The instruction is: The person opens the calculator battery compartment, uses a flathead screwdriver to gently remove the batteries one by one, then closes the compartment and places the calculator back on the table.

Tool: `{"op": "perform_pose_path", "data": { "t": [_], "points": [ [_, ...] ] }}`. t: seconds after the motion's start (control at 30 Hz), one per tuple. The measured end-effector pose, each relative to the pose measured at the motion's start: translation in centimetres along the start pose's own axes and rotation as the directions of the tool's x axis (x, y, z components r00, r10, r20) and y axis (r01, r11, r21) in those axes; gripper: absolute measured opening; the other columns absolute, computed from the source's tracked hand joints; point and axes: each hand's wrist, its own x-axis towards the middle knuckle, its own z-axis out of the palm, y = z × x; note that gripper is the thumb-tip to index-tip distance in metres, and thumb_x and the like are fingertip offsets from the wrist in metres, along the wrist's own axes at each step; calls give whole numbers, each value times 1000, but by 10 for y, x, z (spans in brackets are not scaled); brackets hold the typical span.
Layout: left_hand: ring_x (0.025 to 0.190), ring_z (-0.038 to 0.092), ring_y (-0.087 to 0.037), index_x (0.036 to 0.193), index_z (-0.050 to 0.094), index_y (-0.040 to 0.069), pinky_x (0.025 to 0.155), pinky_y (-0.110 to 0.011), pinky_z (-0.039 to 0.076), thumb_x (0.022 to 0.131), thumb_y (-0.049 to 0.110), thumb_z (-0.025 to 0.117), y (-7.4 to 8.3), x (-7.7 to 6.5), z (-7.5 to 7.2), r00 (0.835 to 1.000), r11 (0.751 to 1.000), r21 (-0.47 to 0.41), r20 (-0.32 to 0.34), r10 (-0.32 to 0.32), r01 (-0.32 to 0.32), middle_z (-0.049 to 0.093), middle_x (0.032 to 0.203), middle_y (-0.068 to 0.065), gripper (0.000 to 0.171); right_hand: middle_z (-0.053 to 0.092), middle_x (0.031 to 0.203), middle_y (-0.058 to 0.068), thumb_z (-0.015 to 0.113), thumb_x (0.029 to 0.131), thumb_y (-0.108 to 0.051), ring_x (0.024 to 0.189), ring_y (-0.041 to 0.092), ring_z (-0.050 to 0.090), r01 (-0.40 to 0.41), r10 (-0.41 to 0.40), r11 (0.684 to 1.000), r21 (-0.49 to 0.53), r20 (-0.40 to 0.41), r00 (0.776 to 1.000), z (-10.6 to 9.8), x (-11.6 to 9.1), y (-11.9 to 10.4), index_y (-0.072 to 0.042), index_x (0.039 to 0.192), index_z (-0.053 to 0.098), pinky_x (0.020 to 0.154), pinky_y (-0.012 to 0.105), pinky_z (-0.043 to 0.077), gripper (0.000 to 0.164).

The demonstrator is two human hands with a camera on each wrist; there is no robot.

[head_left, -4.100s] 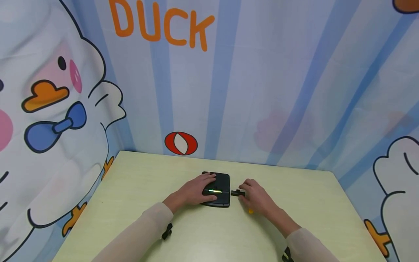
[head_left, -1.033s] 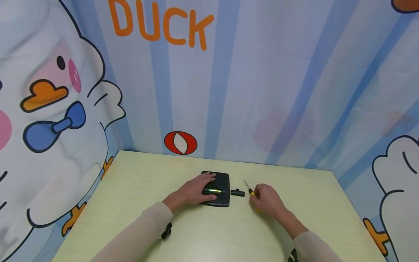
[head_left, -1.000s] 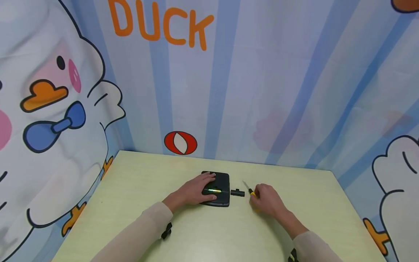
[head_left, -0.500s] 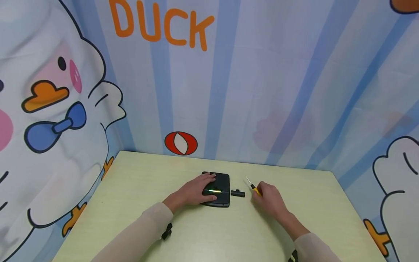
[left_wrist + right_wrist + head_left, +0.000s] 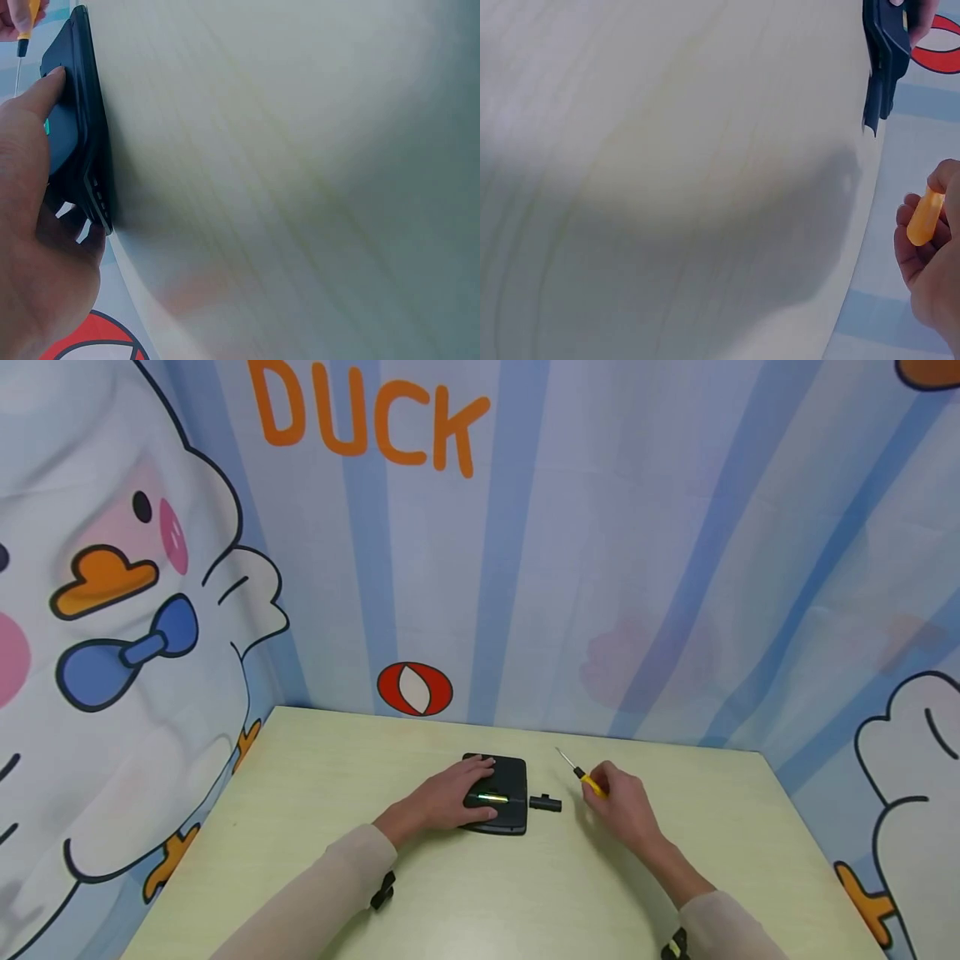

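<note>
My left hand (image 5: 452,795) lies over the left part of a flat black electronic device (image 5: 512,774), fingers across its top and thumb along the near side. A battery with a green and gold wrapper (image 5: 492,798) shows in the device's slot. Just right of the device lies a small black battery cover (image 5: 545,803), apart from it. My right hand (image 5: 619,802) holds a screwdriver (image 5: 592,785) by its yellow handle, metal shaft pointing up and left. In the right wrist view, curled fingers surround the yellow handle (image 5: 926,217). The left wrist view shows my thumb (image 5: 46,91) on the device.
The pale wooden table (image 5: 450,902) runs back to a fabric backdrop (image 5: 570,568) printed with ducks and blue stripes. The backdrop meets the table's far edge, behind the device and the screwdriver.
Earlier my right hand was at the black battery cover; that now lies on the table. The right hand has taken the screwdriver and moved it up and away. The left hand has stayed put.
</note>
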Motion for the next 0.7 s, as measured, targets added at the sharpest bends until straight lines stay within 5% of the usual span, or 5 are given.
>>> {"op": "perform_pose_path", "data": {
  "t": [0.27,0.5,0.7],
  "points": [
    [161,24,-25,161,46,11,126,-49,31,100,57,65,-1,1,0,1000,1000,0,1,7,-7,33,172,-2,79,72,96,10,79,95,-12,86,24,66,-72,78,990,124,-45,996,-6,3,-7,-3,104,70,81,40,58,15],
    [161,24,-25,162,45,12,126,-49,30,101,57,65,0,1,0,1000,1000,-13,-1,3,-3,32,172,-1,78,73,106,12,78,99,-21,90,24,63,-226,243,927,297,-18,970,-14,7,-11,-5,113,73,79,25,53,21],
    [161,23,-25,162,45,12,126,-49,30,101,57,65,0,0,1,1000,1000,-15,-3,1,-1,32,172,-1,78,71,114,15,77,101,-25,94,27,63,-275,297,888,370,-3,955,-20,8,-13,-4,119,74,78,21,53,28]
  ]
}}
